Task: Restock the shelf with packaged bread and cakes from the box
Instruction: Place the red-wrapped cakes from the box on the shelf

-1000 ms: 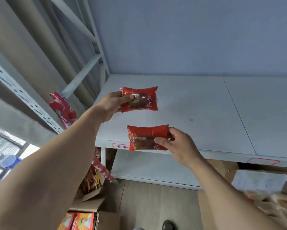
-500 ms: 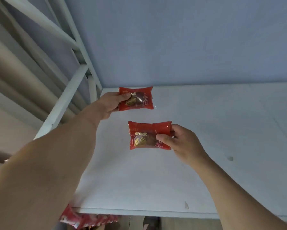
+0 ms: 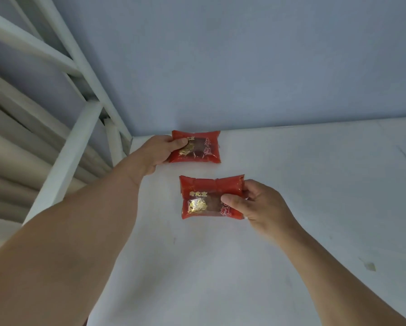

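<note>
The left hand [image 3: 161, 150] is pinching a red cake pack [image 3: 198, 147] at the shelf's [image 3: 315, 184] back corner, around eleven o'clock. The right hand [image 3: 256, 203] is pinching a second pack [image 3: 206, 196] just in front. Restocking is barely begun, I'd judge; neither pack is released yet.

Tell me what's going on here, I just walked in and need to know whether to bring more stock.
A person is stocking a white shelf with red packaged cakes. The left hand grips one red packet at the back left corner by the wall, seemingly resting on the board. The right hand pinches a second red packet in front of it, not yet released. No other goods show on this board.
</note>
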